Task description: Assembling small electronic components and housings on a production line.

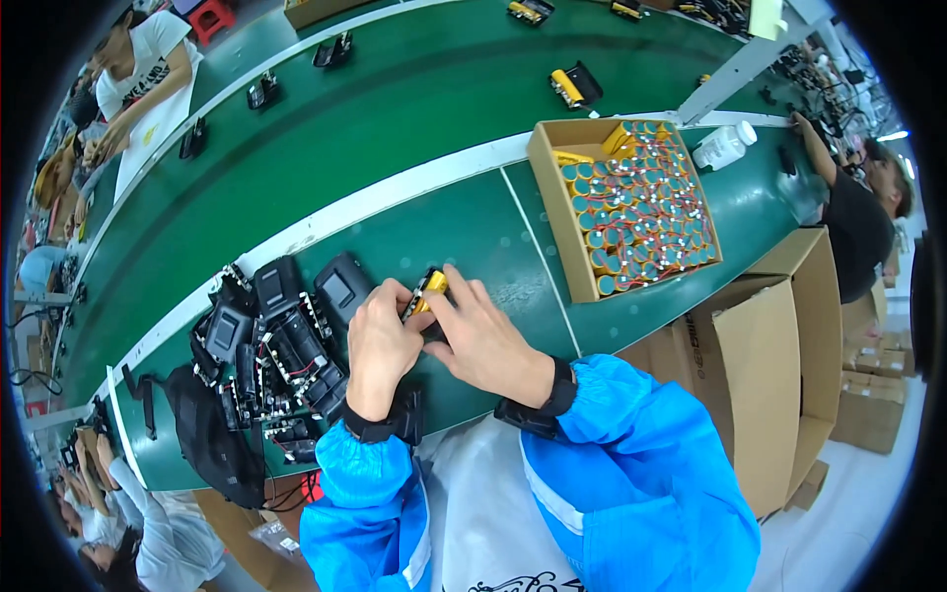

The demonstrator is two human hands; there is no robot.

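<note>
Both hands meet over the green bench around a small black plastic housing (412, 307) with a yellow battery pack (433, 284) in or against it. My left hand (383, 331) is closed on the housing, its fingertips at the left side. From the right, my right hand (483, 340) bends its fingers onto the yellow pack, thumb tucked below. The fingers partly cover both pieces, so I cannot tell how far in the pack sits. Just left of my left hand lies a black plastic cover (342, 286).
A pile of black housings (286, 340) with wires lies left, beside a black bag (202, 434). Right, a cardboard box (562, 212) holds rows of wired yellow battery packs, near a white bottle (725, 146). Housings (575, 87) sit on the green conveyor (414, 109). Large open cartons (760, 375) stand right.
</note>
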